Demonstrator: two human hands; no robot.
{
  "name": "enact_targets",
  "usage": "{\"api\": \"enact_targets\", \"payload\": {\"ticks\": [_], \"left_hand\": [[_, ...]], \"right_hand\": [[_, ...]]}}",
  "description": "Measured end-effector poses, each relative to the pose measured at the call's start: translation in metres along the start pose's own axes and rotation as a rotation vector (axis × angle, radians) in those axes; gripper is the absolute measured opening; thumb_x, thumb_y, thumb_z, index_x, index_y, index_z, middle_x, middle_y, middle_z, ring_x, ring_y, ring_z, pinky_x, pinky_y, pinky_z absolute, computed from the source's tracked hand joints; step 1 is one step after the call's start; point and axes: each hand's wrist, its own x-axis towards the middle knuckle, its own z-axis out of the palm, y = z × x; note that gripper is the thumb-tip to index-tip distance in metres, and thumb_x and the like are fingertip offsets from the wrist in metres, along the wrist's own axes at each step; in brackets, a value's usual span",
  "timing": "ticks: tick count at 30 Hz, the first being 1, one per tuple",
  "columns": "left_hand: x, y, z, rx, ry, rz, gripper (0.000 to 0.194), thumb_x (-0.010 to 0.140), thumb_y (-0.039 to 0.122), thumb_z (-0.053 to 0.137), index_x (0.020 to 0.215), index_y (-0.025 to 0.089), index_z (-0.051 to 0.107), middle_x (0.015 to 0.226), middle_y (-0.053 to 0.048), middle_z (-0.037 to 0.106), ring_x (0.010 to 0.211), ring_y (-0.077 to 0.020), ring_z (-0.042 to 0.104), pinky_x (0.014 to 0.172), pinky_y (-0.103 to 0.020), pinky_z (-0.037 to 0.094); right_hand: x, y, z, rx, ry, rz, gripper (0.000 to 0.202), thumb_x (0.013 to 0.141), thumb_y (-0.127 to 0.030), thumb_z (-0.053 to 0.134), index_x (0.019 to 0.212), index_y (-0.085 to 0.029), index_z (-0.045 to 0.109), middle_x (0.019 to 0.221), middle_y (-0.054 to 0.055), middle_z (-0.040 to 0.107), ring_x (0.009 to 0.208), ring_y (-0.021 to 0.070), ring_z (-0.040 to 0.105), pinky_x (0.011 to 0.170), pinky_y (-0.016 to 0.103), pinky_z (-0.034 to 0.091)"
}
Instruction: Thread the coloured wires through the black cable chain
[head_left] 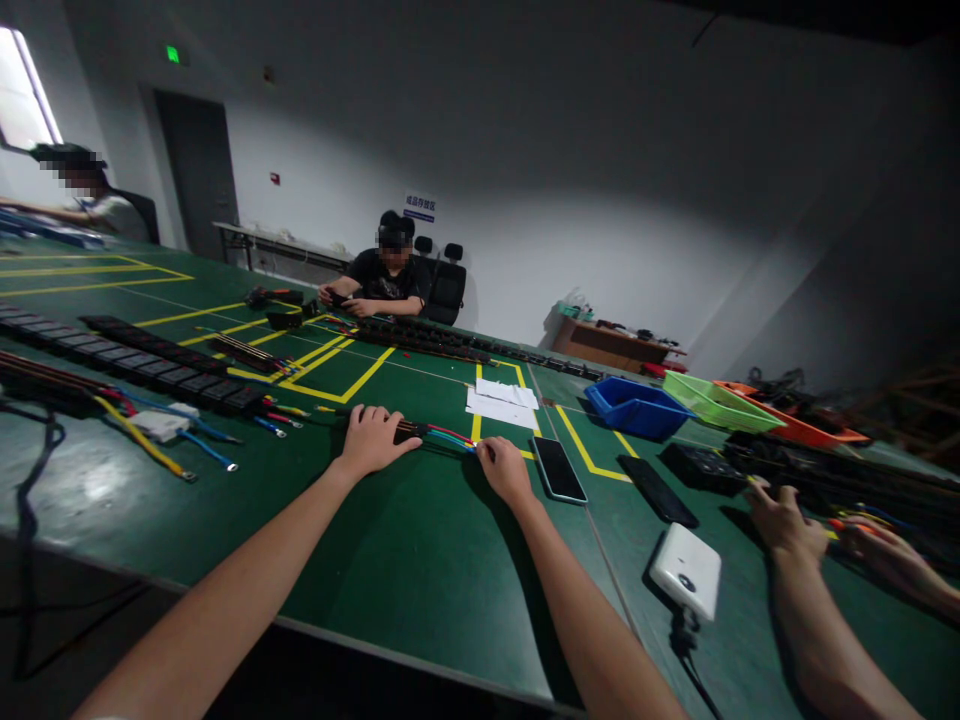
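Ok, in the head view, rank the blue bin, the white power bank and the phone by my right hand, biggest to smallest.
1. blue bin
2. white power bank and phone: alike, and nearness makes their order unsure.

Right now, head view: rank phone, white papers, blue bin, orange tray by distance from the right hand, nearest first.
From the right hand:
1. Phone, flat on the table just to its right.
2. White papers, beyond the hand, on the yellow tape.
3. Blue bin, farther back and right.
4. Orange tray, far right, past the green tray.
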Motion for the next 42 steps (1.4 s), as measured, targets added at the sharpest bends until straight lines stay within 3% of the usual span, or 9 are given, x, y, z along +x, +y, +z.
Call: {"api": "enact_targets", "payload": {"ticks": [12, 21, 29, 35, 42], "left_hand": [[0.0002, 0.0001, -0.0020, -0.037, -0.010, -0.001, 0.076, 0.085, 0.083, 0.035, 0.111, 0.021, 0.070, 0.110, -0.016, 0.067, 0.109, -0.0353, 0.055, 0.106, -0.054, 0.025], [0.0001, 0.0001, -0.0031, -0.039, -0.016, -0.004, 0.075, 0.085, 0.083, 0.036, 0.113, 0.022, 0.069, 0.111, -0.016, 0.067, 0.110, -0.0349, 0.055, 0.107, -0.054, 0.025], [-0.0012, 0.0019, -0.0032, 0.001, -0.006, -0.009, 0.074, 0.085, 0.083, 0.037, 0.111, 0.022, 0.070, 0.110, -0.016, 0.067, 0.109, -0.0350, 0.055, 0.106, -0.053, 0.025], [-0.0007, 0.0014, -0.0038, -0.012, -0.020, -0.006, 0.075, 0.085, 0.083, 0.036, 0.112, 0.022, 0.069, 0.110, -0.016, 0.067, 0.109, -0.0348, 0.055, 0.106, -0.053, 0.026], [0.0001, 0.0005, -0.0032, -0.047, -0.020, -0.010, 0.075, 0.084, 0.083, 0.037, 0.112, 0.022, 0.070, 0.111, -0.016, 0.067, 0.110, -0.0354, 0.055, 0.107, -0.054, 0.025]], "right_hand": [[-0.0009, 0.0011, -0.0027, 0.084, -0.020, -0.028, 0.017, 0.092, -0.030, 0.057, 0.089, -0.019, 0.071, 0.085, 0.006, 0.069, 0.079, 0.0185, 0.062, 0.073, 0.028, 0.045], [-0.0016, -0.0014, -0.0034, 0.041, 0.002, -0.002, 0.026, 0.099, -0.036, 0.052, 0.095, -0.021, 0.072, 0.092, 0.008, 0.070, 0.084, 0.0214, 0.064, 0.072, 0.031, 0.047], [-0.0025, -0.0019, -0.0007, 0.047, 0.021, 0.024, 0.031, 0.100, -0.036, 0.051, 0.118, -0.018, 0.068, 0.109, 0.010, 0.067, 0.086, 0.0199, 0.064, 0.074, 0.030, 0.048], [-0.0017, 0.0017, 0.0010, 0.022, -0.026, -0.019, 0.029, 0.101, -0.036, 0.048, 0.100, -0.020, 0.072, 0.094, 0.009, 0.069, 0.089, 0.0220, 0.063, 0.077, 0.031, 0.046], [-0.0022, -0.0035, -0.0039, 0.042, 0.043, -0.006, 0.031, 0.102, -0.040, 0.047, 0.094, -0.020, 0.069, 0.090, 0.007, 0.067, 0.082, 0.0199, 0.062, 0.069, 0.029, 0.043]]}}
